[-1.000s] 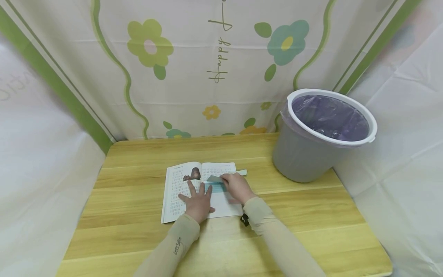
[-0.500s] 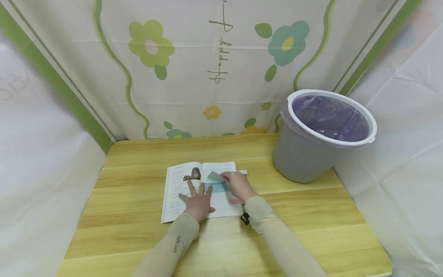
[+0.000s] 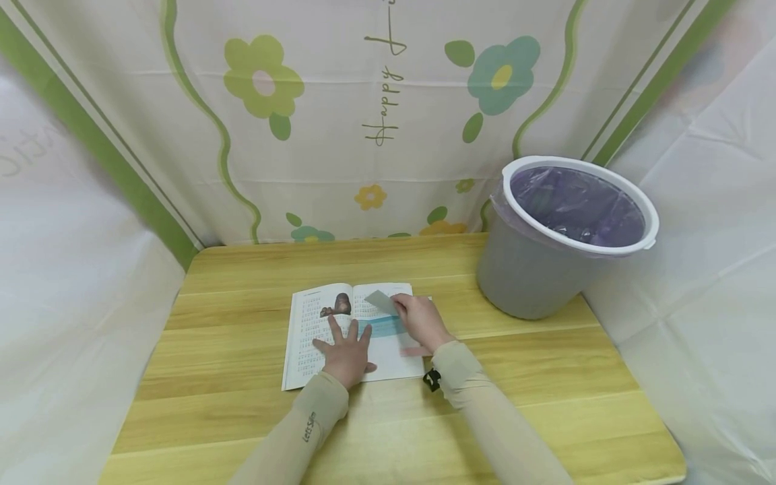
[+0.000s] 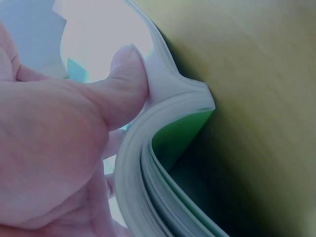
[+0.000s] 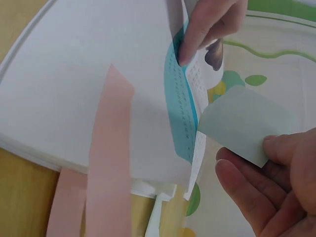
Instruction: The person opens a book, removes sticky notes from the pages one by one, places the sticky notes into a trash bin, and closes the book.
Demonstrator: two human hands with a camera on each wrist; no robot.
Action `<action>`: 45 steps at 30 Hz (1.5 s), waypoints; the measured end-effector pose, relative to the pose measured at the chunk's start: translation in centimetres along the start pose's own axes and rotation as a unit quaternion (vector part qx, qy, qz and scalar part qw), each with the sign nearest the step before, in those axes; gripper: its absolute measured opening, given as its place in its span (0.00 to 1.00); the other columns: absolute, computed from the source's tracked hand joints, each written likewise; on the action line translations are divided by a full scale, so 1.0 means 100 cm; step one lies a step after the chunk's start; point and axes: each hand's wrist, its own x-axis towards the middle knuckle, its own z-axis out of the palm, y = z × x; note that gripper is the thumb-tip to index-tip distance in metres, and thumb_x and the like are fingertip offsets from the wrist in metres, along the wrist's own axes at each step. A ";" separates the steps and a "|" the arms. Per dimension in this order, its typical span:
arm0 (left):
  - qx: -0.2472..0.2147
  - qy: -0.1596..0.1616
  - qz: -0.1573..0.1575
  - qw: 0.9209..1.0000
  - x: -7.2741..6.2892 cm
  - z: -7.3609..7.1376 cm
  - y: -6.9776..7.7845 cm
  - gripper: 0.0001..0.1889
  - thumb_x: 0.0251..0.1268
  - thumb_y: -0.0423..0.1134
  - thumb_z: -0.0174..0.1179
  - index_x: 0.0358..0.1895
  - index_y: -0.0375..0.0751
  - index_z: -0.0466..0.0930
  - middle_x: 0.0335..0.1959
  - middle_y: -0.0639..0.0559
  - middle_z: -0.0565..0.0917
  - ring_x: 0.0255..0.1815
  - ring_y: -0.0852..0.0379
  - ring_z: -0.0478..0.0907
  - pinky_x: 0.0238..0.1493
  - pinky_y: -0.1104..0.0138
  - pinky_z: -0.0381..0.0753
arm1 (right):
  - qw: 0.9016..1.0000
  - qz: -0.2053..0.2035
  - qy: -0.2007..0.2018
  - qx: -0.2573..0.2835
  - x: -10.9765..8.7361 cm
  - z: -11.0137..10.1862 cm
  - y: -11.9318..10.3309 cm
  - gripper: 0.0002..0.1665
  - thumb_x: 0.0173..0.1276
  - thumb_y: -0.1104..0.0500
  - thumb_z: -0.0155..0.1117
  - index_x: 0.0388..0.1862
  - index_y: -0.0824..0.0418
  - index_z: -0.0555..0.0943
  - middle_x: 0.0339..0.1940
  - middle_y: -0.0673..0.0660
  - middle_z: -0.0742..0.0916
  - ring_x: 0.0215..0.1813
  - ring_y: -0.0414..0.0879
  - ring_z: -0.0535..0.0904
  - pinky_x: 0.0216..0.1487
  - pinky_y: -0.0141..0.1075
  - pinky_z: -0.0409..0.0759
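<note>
An open book [image 3: 388, 364] lies on the wooden table, with printed text and a brown picture on its left page. My left hand [image 3: 347, 353] presses on it near the fold, fingers spread; in the left wrist view its thumb [image 4: 129, 79] lies by the curved spine. Above the right page, my right hand [image 3: 423, 322] pinches a pale green paper slip [image 5: 242, 121] between thumb and fingers. Below the slip, a translucent blue strip [image 3: 382, 328] covers lines of print. A pink paper strip [image 5: 111, 138] lies on the right page and reaches past its edge.
A grey bin [image 3: 515, 279] with a purple plastic liner stands on the table at the back right. A flower-print curtain [image 3: 388, 162] hangs behind the wooden table [image 3: 242, 269], and white cloth hangs at both sides. Another pale strip [image 5: 154, 217] sticks out from the book.
My right hand has shifted slightly up and right, and the pale green slip has lifted and tilted upward, showing more of the page and blue strip. My left hand has stayed put.
</note>
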 end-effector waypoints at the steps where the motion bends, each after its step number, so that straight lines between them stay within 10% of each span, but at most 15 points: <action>1: 0.000 0.000 0.001 1.000 0.000 0.000 0.000 0.44 0.58 0.62 0.64 0.77 0.49 0.62 0.77 0.40 0.58 0.73 0.18 0.39 0.50 0.22 0.60 | 1.000 0.001 0.003 0.005 0.000 -0.002 0.000 0.12 0.75 0.62 0.59 0.52 0.62 0.85 0.44 0.58 0.89 0.39 0.47 0.86 0.43 0.40 0.84; 28: -0.005 0.014 0.010 1.000 -0.003 0.000 -0.001 0.44 0.59 0.62 0.64 0.76 0.47 0.62 0.76 0.39 0.59 0.72 0.18 0.40 0.50 0.21 0.59 | 0.997 0.007 0.067 0.023 -0.006 -0.059 -0.001 0.14 0.75 0.61 0.59 0.52 0.65 0.85 0.41 0.59 0.89 0.32 0.43 0.83 0.34 0.36 0.83; 45: -0.016 0.006 0.010 1.000 -0.004 -0.002 0.001 0.44 0.60 0.61 0.63 0.77 0.47 0.61 0.77 0.38 0.57 0.72 0.17 0.39 0.51 0.21 0.58 | 0.975 -0.085 0.204 -0.001 -0.026 -0.127 -0.003 0.09 0.67 0.67 0.67 0.44 0.70 0.87 0.38 0.64 0.89 0.34 0.51 0.87 0.35 0.40 0.86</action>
